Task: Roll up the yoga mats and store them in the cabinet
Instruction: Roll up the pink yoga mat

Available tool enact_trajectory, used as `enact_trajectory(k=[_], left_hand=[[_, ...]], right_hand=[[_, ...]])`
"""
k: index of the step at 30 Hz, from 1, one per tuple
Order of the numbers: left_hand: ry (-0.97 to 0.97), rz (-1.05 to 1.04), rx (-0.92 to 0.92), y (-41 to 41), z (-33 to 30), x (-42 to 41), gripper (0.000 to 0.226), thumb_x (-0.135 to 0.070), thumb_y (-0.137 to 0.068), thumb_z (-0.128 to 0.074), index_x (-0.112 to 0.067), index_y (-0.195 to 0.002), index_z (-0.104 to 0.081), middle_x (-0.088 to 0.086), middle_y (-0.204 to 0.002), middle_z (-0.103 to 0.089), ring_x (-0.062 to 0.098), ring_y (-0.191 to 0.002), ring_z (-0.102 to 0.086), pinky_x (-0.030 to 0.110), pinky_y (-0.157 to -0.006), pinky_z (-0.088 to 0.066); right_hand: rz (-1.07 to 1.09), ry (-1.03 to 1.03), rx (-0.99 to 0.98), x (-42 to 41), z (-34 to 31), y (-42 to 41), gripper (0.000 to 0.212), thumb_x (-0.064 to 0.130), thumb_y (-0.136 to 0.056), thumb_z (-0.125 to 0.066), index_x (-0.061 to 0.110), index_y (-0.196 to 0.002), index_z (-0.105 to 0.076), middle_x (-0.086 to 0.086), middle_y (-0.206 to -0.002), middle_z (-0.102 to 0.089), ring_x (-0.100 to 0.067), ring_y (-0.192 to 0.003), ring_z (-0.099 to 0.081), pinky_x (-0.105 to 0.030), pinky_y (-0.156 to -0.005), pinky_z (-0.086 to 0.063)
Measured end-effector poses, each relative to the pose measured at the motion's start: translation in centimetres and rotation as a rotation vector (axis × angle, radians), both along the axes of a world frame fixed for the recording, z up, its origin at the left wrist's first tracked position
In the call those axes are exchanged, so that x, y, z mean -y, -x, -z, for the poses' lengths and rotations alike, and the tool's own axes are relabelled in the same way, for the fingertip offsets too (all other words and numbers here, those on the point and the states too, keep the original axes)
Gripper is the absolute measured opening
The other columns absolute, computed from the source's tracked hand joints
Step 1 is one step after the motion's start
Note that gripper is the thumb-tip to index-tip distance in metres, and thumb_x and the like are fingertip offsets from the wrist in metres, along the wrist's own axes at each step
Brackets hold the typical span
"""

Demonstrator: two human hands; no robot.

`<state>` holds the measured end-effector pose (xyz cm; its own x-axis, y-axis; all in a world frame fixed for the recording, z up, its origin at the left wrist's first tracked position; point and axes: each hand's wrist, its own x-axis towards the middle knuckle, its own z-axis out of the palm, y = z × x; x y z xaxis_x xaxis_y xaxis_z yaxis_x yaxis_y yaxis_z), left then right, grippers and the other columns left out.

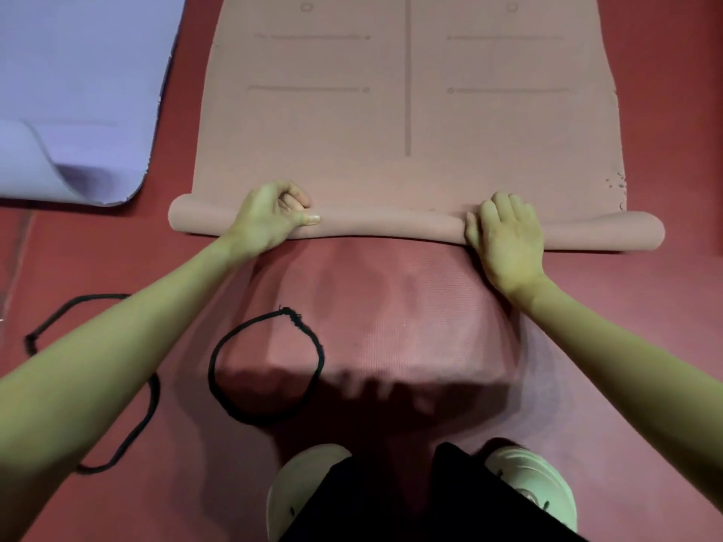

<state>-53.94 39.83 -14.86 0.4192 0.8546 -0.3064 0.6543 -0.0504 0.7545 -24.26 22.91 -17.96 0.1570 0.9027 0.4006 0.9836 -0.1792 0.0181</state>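
Pink mat: laid flat on the red floor, its near end turned over into a thin roll that runs across the view between the two hands.
Left hand: placed on the left part of the roll, fingers curled over its far side, thumb laid along the top; the roll is gripped.
Right hand: laid palm-down on the right part of the roll, fingers fairly straight and close together; the roll is pressed rather than pinched.
Stage: judged to be the first turns only; most of the mat is still unrolled.
Risk, skew: the roll's right end sits nearer than its left, so a cone-shaped, telescoped roll could be produced if uneven pushing is applied.
Risk, slack: a loose core could be left by the flat right hand, and springing open may follow.
Purple mat: lying at the upper left, one corner curled up, cut off by the frame.
Black loops: two lying on the floor; one is partly covered by the left forearm.
Hidden: the cabinet is not seen; the pink mat's far end is cut off.
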Motion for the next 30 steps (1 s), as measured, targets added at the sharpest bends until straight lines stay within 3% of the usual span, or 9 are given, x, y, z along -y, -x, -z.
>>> enact_trajectory(k=[4, 7, 10, 14, 18, 20, 24, 27, 30], left_hand=[[-0.186, -0.019, -0.011, 0.0, 0.1, 0.8, 0.024, -0.014, -0.071, -0.083, -0.023, -0.074, -0.062, -0.006, -0.081, -0.050, 0.001, -0.065, -0.046, 0.007, -0.065, -0.037], [-0.474, 0.126, -0.074, 0.4, 0.0, 1.9, 0.017, -0.019, -0.078, -0.076, -0.009, -0.077, -0.063, 0.002, -0.079, -0.054, 0.018, -0.074, -0.052, 0.022, -0.070, -0.038], [-0.785, 0.244, -0.268, 0.9, 0.0, 3.3, 0.030, -0.034, -0.092, -0.056, -0.007, -0.086, -0.066, 0.009, -0.084, -0.057, 0.031, -0.083, -0.054, 0.037, -0.077, -0.034], [-0.949, 0.415, -0.409, 0.8, -0.6, 3.4, 0.047, -0.049, -0.090, -0.052, -0.004, -0.084, -0.063, 0.011, -0.083, -0.057, 0.033, -0.082, -0.056, 0.043, -0.079, -0.041], [-0.845, 0.345, -0.375, 0.2, -0.6, 2.9, 0.049, -0.046, -0.091, -0.044, -0.002, -0.082, -0.064, 0.011, -0.081, -0.058, 0.034, -0.075, -0.056, 0.042, -0.065, -0.047], [-0.796, 0.273, -0.345, -0.2, -0.5, 2.9, 0.045, -0.044, -0.091, -0.047, -0.003, -0.082, -0.065, 0.011, -0.082, -0.060, 0.033, -0.076, -0.056, 0.040, -0.066, -0.046], [-0.629, 0.164, -0.319, -0.8, -0.7, 1.6, 0.035, -0.039, -0.091, -0.061, -0.005, -0.088, -0.068, 0.011, -0.092, -0.065, 0.034, -0.088, -0.060, 0.040, -0.072, -0.045], [-0.464, 0.084, -0.375, -1.6, -1.3, 0.3, 0.034, -0.046, -0.088, -0.063, -0.014, -0.096, -0.070, 0.002, -0.104, -0.067, 0.029, -0.100, -0.060, 0.036, -0.080, -0.044], [-0.301, 0.046, -0.456, -2.4, -1.7, -0.9, 0.033, -0.050, -0.085, -0.065, -0.020, -0.098, -0.071, 0.002, -0.105, -0.068, 0.029, -0.104, -0.060, 0.034, -0.082, -0.044]], right_hand=[[-0.033, -0.009, -0.104, -1.0, -0.8, -0.2, 0.027, 0.016, -0.089, -0.048, 0.005, -0.064, -0.049, -0.015, -0.063, -0.052, -0.033, -0.057, -0.052, -0.037, -0.049, -0.038], [0.029, 0.067, -0.185, -1.5, -1.3, -0.3, 0.031, 0.020, -0.089, -0.047, 0.002, -0.064, -0.052, -0.018, -0.063, -0.055, -0.037, -0.053, -0.054, -0.032, -0.044, -0.032], [0.105, 0.172, -0.224, -2.2, -1.7, -0.4, 0.033, 0.022, -0.095, -0.045, -0.002, -0.075, -0.057, -0.024, -0.079, -0.061, -0.044, -0.066, -0.059, -0.038, -0.053, -0.029], [0.145, 0.240, -0.231, -2.9, -2.1, -0.6, 0.033, 0.025, -0.098, -0.045, -0.002, -0.088, -0.059, -0.024, -0.093, -0.061, -0.046, -0.082, -0.059, -0.040, -0.060, -0.029], [0.233, 0.175, -0.288, -3.4, -2.0, -0.5, 0.028, 0.026, -0.095, -0.050, 0.000, -0.092, -0.056, -0.023, -0.093, -0.061, -0.041, -0.085, -0.057, -0.038, -0.062, -0.030], [0.250, 0.118, -0.312, -3.5, -1.9, -0.3, 0.028, 0.026, -0.091, -0.053, 0.000, -0.082, -0.058, -0.020, -0.086, -0.058, -0.039, -0.082, -0.056, -0.040, -0.061, -0.033], [0.155, -0.057, -0.246, -3.0, -1.8, 0.0, 0.034, 0.019, -0.087, -0.057, 0.004, -0.057, -0.050, -0.015, -0.060, -0.049, -0.032, -0.056, -0.049, -0.036, -0.050, -0.034], [0.033, -0.143, -0.175, -2.3, -1.7, -0.3, 0.037, 0.018, -0.096, -0.053, 0.006, -0.061, -0.048, -0.014, -0.063, -0.046, -0.031, -0.058, -0.046, -0.039, -0.054, -0.032], [-0.065, -0.073, -0.086, -1.5, -1.2, -0.5, 0.031, 0.027, -0.096, -0.052, 0.007, -0.073, -0.049, -0.013, -0.072, -0.049, -0.031, -0.067, -0.046, -0.041, -0.060, -0.034]])
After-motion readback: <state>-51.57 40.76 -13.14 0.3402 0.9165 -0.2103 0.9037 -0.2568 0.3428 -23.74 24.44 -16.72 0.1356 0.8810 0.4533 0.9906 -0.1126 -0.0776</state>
